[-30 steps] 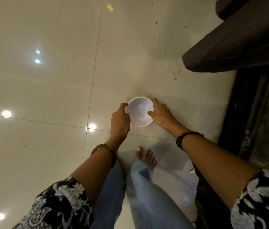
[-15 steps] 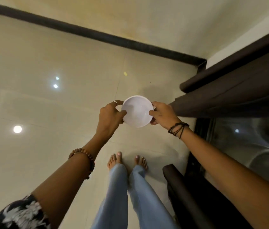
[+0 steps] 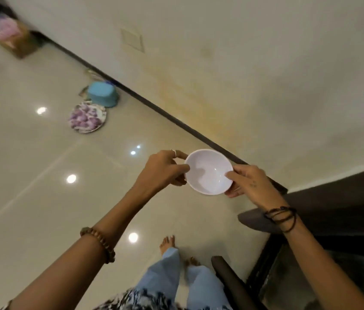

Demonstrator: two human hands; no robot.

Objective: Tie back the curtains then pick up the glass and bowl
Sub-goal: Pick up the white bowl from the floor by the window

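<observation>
The left hand (image 3: 162, 170) is pinching the white bowl (image 3: 208, 171) by its left rim, while the right hand (image 3: 249, 183) is clasping the right rim, holding it above open floor (image 3: 42, 198); dark curtains (image 3: 333, 211) are crowding the right.

Lifted off the floor (image 3: 31, 209) a second ago, the white bowl (image 3: 208, 172) now held well above it, level with the dark skirting line (image 3: 176, 117) at the wall's foot. Left hand (image 3: 163, 171) and right hand (image 3: 249, 184) risen along with the bowl, arms stretched further out from the body. View swung upward and leftward of the bowl: wall now filling the upper right, dark curtain (image 3: 333, 211) pushed to the right edge below the bowl. Newly in sight far to the upper left of the bowl: a blue upturned tub (image 3: 102, 93), a purple-patterned plate (image 3: 87, 117) just beside it, a blurred pink-topped box (image 3: 8, 36) beyond.
</observation>
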